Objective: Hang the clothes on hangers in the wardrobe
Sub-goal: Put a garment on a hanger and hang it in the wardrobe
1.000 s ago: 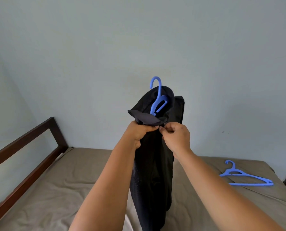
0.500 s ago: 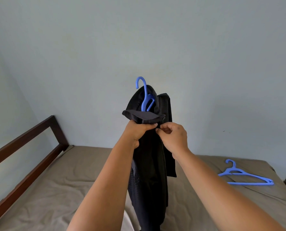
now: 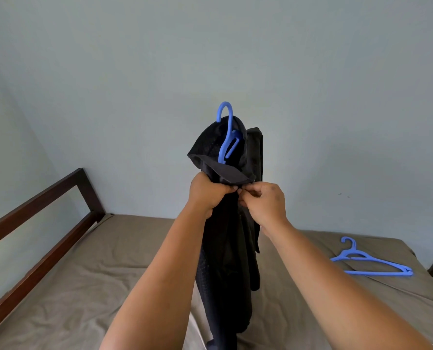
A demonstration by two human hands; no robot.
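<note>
While both hands, left (image 3: 208, 192) and right (image 3: 266, 202), pinched the garment (image 3: 229, 248) above the bed (image 3: 109, 261), it could have slid off its hanger (image 3: 226, 133) if either grip loosened.

You face a plain pale blue-green wall (image 3: 311, 72) filling the upper frame. Below lies a bed (image 3: 109, 286) under a wrinkled taupe sheet, with a dark wooden rail (image 3: 46, 198) at lower left.

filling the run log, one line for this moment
left hand grips black garment | right hand pinches it | on blue hanger | spare hanger on bed
</note>
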